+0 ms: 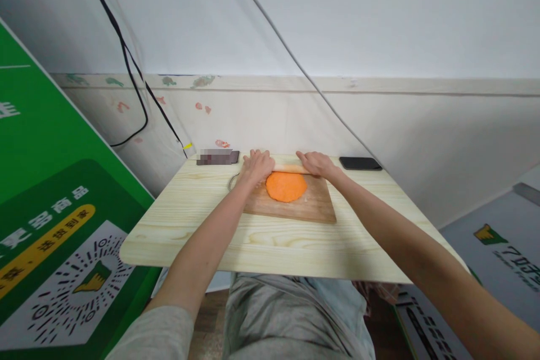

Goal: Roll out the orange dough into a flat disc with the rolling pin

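Note:
A flat, rounded sheet of orange dough (pixel 286 187) lies on a wooden cutting board (pixel 291 212). Across the dough's far edge runs a wooden rolling pin (pixel 290 169). My left hand (pixel 258 166) is closed over the pin's left end, and its palm side is hidden. At the other end, my right hand (pixel 317 163) grips the pin with the thumb side toward the middle. Both arms reach forward over the table. A metal ring handle (pixel 232 181) shows at the board's left side.
The pale wood-grain table (pixel 177 230) stands against a white wall. A dark phone (pixel 360 163) lies at the back right, and a partly blurred dark flat object (pixel 217 157) at the back left. Cables (pixel 291 50) hang down the wall. A green sign panel (pixel 84 180) stands left.

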The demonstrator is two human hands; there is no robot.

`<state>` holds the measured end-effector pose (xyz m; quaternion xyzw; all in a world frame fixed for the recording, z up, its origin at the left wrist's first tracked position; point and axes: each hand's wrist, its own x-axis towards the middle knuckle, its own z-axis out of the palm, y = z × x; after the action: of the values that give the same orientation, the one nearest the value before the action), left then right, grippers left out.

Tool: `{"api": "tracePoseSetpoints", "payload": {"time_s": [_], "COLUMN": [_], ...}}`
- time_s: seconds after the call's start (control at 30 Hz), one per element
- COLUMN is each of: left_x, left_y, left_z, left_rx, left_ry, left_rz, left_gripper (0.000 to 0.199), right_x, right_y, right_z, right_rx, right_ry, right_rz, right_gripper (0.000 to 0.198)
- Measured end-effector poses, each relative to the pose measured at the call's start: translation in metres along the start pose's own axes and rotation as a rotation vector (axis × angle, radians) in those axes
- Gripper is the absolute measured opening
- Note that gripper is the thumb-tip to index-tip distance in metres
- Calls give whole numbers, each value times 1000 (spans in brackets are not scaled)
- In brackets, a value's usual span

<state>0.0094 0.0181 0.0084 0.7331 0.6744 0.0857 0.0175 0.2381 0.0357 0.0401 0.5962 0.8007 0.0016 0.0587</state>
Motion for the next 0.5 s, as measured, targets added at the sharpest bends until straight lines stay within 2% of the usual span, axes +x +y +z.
{"api": "tracePoseSetpoints", "payload": {"time_s": [0.17,0.37,0.5], "left_x": [1,-18,-31], "left_y": [0,2,-2], "left_z": [-2,-1,0], "left_rx": [-8,20,78], "left_ry": [-35,80,100], "left_rz": [-1,31,111], "left_gripper": [44,44,44], "right_x": [-1,-27,-48], "right_y": [-1,-4,-10], "right_z": [0,4,12], "right_rx": [20,-33,-125], "right_ry": [26,103,178], "right_rz": [26,-68,-84], "right_gripper": [85,61,57]}}
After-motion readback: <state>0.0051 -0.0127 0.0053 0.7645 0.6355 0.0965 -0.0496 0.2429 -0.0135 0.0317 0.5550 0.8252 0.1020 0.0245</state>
